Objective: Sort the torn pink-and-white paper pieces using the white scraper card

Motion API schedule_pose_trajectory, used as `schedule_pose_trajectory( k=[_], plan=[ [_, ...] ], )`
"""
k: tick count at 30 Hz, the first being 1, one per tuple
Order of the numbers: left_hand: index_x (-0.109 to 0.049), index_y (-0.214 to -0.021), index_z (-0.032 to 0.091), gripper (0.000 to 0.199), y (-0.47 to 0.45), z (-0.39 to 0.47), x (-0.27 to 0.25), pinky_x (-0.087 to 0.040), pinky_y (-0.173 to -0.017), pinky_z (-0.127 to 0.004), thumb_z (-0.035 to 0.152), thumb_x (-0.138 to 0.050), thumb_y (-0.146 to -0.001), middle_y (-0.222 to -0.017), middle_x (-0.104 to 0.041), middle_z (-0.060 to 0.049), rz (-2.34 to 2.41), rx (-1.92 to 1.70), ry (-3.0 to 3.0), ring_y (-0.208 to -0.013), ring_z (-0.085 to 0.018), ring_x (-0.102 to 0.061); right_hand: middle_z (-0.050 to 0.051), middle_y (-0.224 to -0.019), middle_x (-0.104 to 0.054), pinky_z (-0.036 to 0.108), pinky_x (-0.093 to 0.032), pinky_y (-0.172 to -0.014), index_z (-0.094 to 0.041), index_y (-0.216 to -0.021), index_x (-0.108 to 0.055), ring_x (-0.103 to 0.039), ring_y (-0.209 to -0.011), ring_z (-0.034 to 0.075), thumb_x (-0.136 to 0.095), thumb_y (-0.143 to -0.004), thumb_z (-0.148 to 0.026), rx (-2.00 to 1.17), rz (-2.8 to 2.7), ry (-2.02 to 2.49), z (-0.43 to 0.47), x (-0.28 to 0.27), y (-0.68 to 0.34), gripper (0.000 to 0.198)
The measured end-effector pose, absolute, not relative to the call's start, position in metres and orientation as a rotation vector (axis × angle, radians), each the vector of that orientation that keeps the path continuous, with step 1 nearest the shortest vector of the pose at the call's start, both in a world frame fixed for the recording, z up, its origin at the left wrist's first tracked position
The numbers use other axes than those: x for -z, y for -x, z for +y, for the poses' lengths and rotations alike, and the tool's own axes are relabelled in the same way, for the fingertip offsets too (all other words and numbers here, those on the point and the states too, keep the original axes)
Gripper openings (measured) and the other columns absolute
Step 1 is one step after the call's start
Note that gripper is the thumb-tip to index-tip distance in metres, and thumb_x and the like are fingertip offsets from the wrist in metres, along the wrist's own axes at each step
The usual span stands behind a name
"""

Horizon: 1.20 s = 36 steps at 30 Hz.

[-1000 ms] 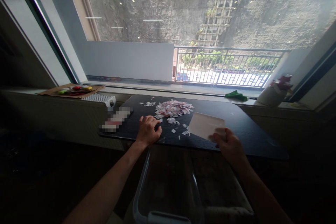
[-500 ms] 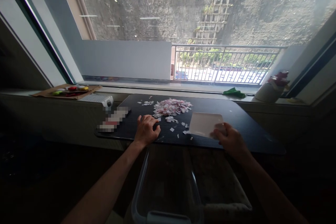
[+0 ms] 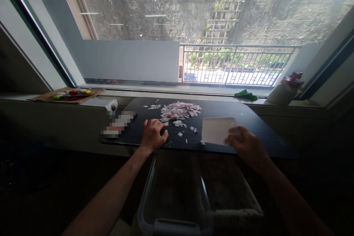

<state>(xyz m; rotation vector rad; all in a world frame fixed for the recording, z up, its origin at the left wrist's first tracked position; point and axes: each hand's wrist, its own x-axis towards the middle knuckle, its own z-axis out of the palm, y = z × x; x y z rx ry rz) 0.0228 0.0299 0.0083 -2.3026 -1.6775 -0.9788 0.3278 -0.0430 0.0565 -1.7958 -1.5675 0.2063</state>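
My right hand [image 3: 247, 143] is closed round the right end of a pale, flat rectangular scraper [image 3: 217, 130], whose left edge is near the tabletop. A small paper scrap [image 3: 202, 142] lies at the scraper's lower left corner. My left hand [image 3: 154, 133] rests at the table's front edge, fingers bent and thumb apart, with nothing visible in it. Beyond it is a heap of pinkish-white paper scraps [image 3: 181, 110]. Several loose scraps [image 3: 180, 134] lie between the heap and the front edge.
Below the front edge of the black table [image 3: 260, 136] stands a clear plastic bin [image 3: 144, 199]. A blurred-out object [image 3: 118, 125] is at the table's left. The windowsill holds a green cloth [image 3: 245, 95], a white jar [image 3: 282, 93] and cardboard [image 3: 47, 96] with colourful items.
The scraper has moved slightly right in my right hand. Fewer loose scraps show just left of it, and one now sits at its lower corner. My left hand stays nearly still.
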Motion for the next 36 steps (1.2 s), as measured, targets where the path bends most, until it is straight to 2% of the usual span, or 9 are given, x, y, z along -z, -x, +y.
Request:
schedule_pose_trajectory(
  k=[6, 9, 16, 19, 22, 26, 28, 36],
  plan=[
    [-0.066, -0.088, 0.022, 0.018, -0.023, 0.029, -0.009, -0.024, -0.107, -0.054, 0.027, -0.053, -0.078, -0.097, -0.069, -0.008, -1.678, 0.979, 2.298, -0.11, -0.028, -0.054, 0.005, -0.082, -0.072, 0.03, -0.05, -0.061, -0.022, -0.091, -0.058, -0.065, -0.069, 0.02, -0.053, -0.078, -0.034, -0.461, -1.582, 1.584, -0.041, -0.057, -0.301, 0.019],
    [-0.067, -0.089, 0.022, 0.019, -0.023, 0.028, -0.01, -0.024, -0.106, -0.054, 0.027, -0.052, -0.078, -0.097, -0.069, -0.008, -1.677, 0.981, 2.298, -0.11, -0.028, -0.054, 0.004, -0.081, -0.072, 0.03, -0.051, -0.06, -0.022, -0.091, -0.057, -0.065, -0.068, 0.019, -0.052, -0.078, -0.033, -0.547, -1.64, 1.56, -0.032, -0.053, -0.293, 0.018],
    [-0.067, -0.088, 0.024, 0.017, -0.023, 0.03, -0.008, -0.023, -0.108, -0.055, 0.028, -0.053, -0.078, -0.096, -0.068, -0.007, -1.686, 1.012, 2.296, -0.111, -0.028, -0.053, 0.005, -0.076, -0.069, 0.03, -0.049, -0.057, -0.021, -0.087, -0.059, -0.064, -0.064, 0.02, -0.056, -0.073, -0.036, -0.309, -1.539, 1.732, -0.042, -0.055, -0.344, 0.021],
    [-0.067, -0.088, 0.023, 0.017, -0.022, 0.03, -0.01, -0.024, -0.107, -0.058, 0.026, -0.054, -0.077, -0.096, -0.068, -0.007, -1.682, 1.012, 2.301, -0.111, -0.029, -0.053, 0.004, -0.071, -0.066, 0.031, -0.047, -0.054, -0.021, -0.088, -0.059, -0.061, -0.061, 0.02, -0.055, -0.073, -0.038, -0.245, -1.527, 1.775, -0.049, -0.054, -0.361, 0.023],
    [-0.069, -0.089, 0.023, 0.018, -0.028, 0.026, -0.017, -0.023, -0.106, -0.06, 0.024, -0.055, -0.077, -0.097, -0.067, -0.008, -1.642, 0.981, 2.349, -0.111, -0.03, -0.053, 0.005, -0.075, -0.065, 0.032, -0.048, -0.056, -0.022, -0.09, -0.057, -0.061, -0.063, 0.021, -0.053, -0.075, -0.041, -0.214, -1.441, 1.747, -0.05, -0.05, -0.364, 0.024],
    [-0.07, -0.095, 0.028, 0.02, -0.062, 0.014, -0.034, -0.02, -0.112, -0.054, 0.025, -0.058, -0.079, -0.102, -0.067, -0.004, -1.436, 0.896, 2.552, -0.114, -0.025, -0.052, 0.005, -0.074, -0.065, 0.032, -0.046, -0.059, -0.022, -0.087, -0.056, -0.061, -0.064, 0.021, -0.052, -0.074, -0.04, -0.229, -1.476, 1.762, -0.046, -0.046, -0.363, 0.023],
    [-0.07, -0.099, 0.028, 0.022, -0.085, 0.009, -0.041, -0.018, -0.113, -0.056, 0.022, -0.057, -0.082, -0.101, -0.067, -0.004, -1.227, 0.773, 2.777, -0.115, -0.025, -0.052, 0.005, -0.071, -0.065, 0.032, -0.045, -0.06, -0.022, -0.085, -0.056, -0.061, -0.064, 0.022, -0.05, -0.074, -0.04, -0.182, -1.489, 1.794, -0.044, -0.044, -0.365, 0.022],
    [-0.072, -0.082, 0.028, 0.011, -0.12, 0.018, -0.043, -0.021, -0.109, -0.064, 0.025, -0.061, -0.081, -0.091, -0.069, -0.002, -1.15, 0.523, 3.012, -0.106, -0.024, -0.056, 0.006, -0.072, -0.064, 0.033, -0.044, -0.063, -0.023, -0.077, -0.051, -0.061, -0.068, 0.023, -0.05, -0.071, -0.041, -0.26, -1.391, 1.862, -0.041, -0.033, -0.378, 0.019]
  ],
)
